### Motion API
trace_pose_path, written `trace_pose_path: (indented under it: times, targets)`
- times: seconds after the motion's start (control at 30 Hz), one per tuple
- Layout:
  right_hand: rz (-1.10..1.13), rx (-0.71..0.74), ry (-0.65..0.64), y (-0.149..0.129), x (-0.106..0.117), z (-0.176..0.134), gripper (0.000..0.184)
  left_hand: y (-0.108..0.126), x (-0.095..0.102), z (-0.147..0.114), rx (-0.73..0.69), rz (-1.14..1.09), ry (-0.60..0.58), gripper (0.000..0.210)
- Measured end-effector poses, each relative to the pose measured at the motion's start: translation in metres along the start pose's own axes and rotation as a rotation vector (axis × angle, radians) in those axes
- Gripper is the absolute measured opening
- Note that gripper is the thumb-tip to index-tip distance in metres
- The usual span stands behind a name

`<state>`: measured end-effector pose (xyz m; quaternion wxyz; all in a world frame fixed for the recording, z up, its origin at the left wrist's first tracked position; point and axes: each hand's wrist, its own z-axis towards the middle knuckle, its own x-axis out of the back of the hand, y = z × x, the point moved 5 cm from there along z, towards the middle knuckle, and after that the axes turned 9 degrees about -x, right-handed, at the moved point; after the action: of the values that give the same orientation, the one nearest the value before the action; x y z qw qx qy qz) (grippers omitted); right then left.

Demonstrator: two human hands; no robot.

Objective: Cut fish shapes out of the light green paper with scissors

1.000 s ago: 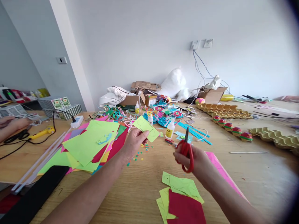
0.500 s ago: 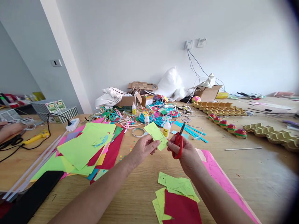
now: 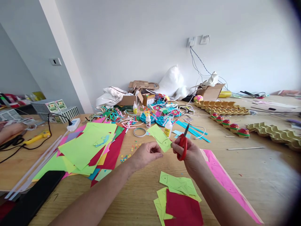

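A light green paper piece (image 3: 161, 138) with a fish outline drawn on it is pinched at its lower right corner by my right hand (image 3: 185, 150). Red-handled scissors (image 3: 182, 144) sit in that same hand, dark blades pointing up and away. My left hand (image 3: 147, 153) is just left of the paper, apart from it, with fingers curled together; whether anything small is between them I cannot make out. Below, near the table's front, lie more green pieces (image 3: 178, 185) with fish drawings and a dark red sheet (image 3: 184, 208).
Coloured sheets (image 3: 82, 147) are piled at left beside a black object (image 3: 35, 197). Glue bottles (image 3: 167, 128), a tape roll (image 3: 139, 132) and blue strips (image 3: 194, 131) lie ahead. Egg-carton strips (image 3: 272, 133) and a pink strip (image 3: 223, 179) are at right. Another person's hand (image 3: 11, 130) shows at far left.
My left hand has let go of the green paper and dropped slightly below it. The paper and scissors, in my right hand, have shifted a little to the right.
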<state>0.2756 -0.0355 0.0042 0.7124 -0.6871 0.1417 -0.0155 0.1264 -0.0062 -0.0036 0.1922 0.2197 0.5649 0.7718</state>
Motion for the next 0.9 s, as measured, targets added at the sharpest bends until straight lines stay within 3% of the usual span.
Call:
trace_pose_path:
  times: [0.1,0.2,0.3,0.47,0.7,0.9]
  targets:
    - [-0.023,-0.005,-0.012,-0.001,0.001,-0.002,0.026,-0.001,0.001,-0.003,0.054,-0.144,-0.088,0.037]
    - [-0.042,-0.022,-0.037,-0.001,-0.002,-0.006,0.026,-0.003,-0.002,-0.007,0.108,-0.305,-0.097,0.049]
    - [-0.051,-0.029,-0.041,0.001,-0.005,-0.01,0.027,-0.004,-0.007,-0.008,0.109,-0.356,-0.042,0.04]
    - [-0.083,-0.048,-0.052,0.005,-0.008,-0.014,0.026,0.003,-0.012,-0.005,0.002,-0.224,0.041,0.029]
    - [-0.345,-0.019,-0.09,-0.008,-0.014,-0.023,0.028,0.02,0.004,-0.004,-0.076,-0.232,0.334,0.015]
    - [-0.55,-0.055,-0.24,0.005,-0.03,-0.034,0.032,0.027,0.01,-0.007,-0.092,-0.352,0.483,0.016]
